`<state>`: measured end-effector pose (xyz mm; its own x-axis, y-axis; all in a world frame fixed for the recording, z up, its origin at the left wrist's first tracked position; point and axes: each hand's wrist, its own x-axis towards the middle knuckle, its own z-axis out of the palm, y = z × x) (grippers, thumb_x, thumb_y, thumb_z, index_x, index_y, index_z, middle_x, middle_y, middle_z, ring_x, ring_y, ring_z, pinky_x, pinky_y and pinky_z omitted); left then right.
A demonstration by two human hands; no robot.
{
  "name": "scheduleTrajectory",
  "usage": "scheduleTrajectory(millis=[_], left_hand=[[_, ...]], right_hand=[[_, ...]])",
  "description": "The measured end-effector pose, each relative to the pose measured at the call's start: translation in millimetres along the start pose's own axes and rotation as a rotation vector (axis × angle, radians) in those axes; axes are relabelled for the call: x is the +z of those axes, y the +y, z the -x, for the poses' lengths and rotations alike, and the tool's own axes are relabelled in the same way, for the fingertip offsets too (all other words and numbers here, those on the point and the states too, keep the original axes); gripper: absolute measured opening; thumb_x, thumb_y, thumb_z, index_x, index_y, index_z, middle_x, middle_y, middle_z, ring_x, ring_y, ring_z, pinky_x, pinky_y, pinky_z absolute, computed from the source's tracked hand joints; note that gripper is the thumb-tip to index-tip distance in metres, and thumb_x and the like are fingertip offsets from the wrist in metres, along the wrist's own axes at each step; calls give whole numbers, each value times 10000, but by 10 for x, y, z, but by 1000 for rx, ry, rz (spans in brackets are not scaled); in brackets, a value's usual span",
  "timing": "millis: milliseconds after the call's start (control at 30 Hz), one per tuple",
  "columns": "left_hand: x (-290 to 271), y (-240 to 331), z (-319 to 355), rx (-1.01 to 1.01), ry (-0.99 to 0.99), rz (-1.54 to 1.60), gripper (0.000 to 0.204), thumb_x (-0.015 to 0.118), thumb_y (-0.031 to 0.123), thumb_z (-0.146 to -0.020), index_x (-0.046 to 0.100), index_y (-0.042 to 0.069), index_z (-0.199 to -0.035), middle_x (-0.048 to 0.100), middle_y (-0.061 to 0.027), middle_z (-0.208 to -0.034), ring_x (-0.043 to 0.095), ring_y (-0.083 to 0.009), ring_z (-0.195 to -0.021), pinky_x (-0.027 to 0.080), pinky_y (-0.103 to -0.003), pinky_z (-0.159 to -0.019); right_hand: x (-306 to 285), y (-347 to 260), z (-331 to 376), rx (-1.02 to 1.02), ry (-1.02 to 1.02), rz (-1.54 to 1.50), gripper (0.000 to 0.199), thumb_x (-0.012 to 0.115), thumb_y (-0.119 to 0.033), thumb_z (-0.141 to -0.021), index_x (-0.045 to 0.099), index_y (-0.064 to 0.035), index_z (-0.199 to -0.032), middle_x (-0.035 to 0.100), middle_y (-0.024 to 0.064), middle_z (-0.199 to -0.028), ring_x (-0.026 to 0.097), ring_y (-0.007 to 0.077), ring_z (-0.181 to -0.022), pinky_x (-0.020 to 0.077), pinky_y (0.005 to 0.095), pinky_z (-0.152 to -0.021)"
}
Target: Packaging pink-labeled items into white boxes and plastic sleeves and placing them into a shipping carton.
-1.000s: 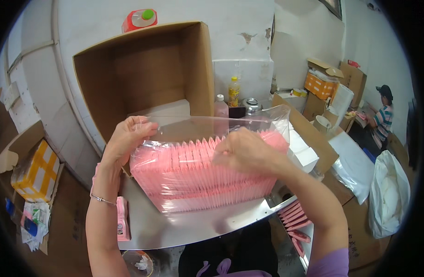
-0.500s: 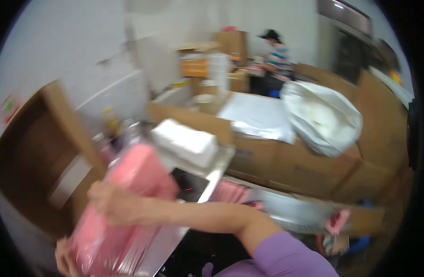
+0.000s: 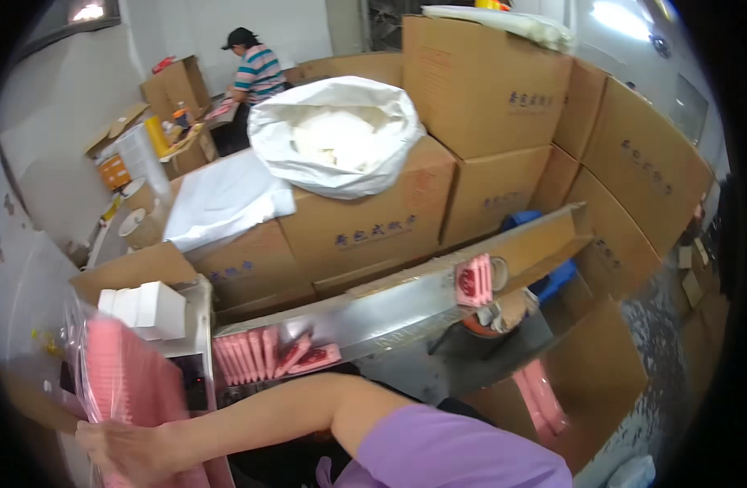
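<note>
My right arm in a purple sleeve reaches across to the lower left. There my right hand (image 3: 123,454) is closed on the near part of a clear plastic bag full of stacked pink packs (image 3: 129,370). The bag stands roughly upright at the left edge of the view. My left hand is out of sight. Close to the bag are a stack of white boxes (image 3: 150,309) and a dark flat device (image 3: 196,381).
A metal chute (image 3: 373,313) holds a row of pink packs (image 3: 247,354) and a lone bundle (image 3: 473,281). Large cardboard boxes (image 3: 483,89) rise behind, with an open white sack (image 3: 333,138). An open carton (image 3: 601,382) stands right. A person (image 3: 258,69) works far back.
The view has swung right, so the bag sits farther left in it. My left hand has left the picture. My right hand still grips the bag, now lower on it.
</note>
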<state>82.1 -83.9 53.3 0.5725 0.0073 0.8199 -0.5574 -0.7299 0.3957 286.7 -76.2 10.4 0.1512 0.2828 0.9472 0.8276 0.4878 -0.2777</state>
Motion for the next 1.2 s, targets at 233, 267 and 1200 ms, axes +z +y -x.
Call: scheduleTrajectory(millis=[233, 267, 1200], left_hand=[[1498, 396, -509, 23, -481, 639, 687, 751, 338, -868, 417, -32, -1342, 547, -259, -1319, 522, -347, -1236, 417, -452, -1030], [1677, 512, -511, 16, -554, 712, 715, 761, 329, -860, 402, -28, -1365, 538, -257, -1337, 511, -345, -1257, 405, -452, -1046], [4007, 85, 707, -729, -1501, 535, 310, 645, -5, -933, 589, -34, -1236, 710, -126, -1063, 673, -142, -925, 526, -262, -840]], right_hand=[[-2643, -2091, 353, -91, 50, 838, 196, 625, -70, -642, 561, 51, -781, 553, 246, -960, 564, 391, -880, 464, 496, -793], [-2932, -2548, 489, 7, 23, 915, 251, 614, -29, -708, 611, 95, -927, 601, 270, -1021, 617, 432, -894, 488, 556, -865], [-3767, -6347, 7069, 1992, 1478, 1981, 98, 592, -64, -805, 575, 30, -830, 643, 248, -897, 637, 408, -865, 503, 518, -759]])
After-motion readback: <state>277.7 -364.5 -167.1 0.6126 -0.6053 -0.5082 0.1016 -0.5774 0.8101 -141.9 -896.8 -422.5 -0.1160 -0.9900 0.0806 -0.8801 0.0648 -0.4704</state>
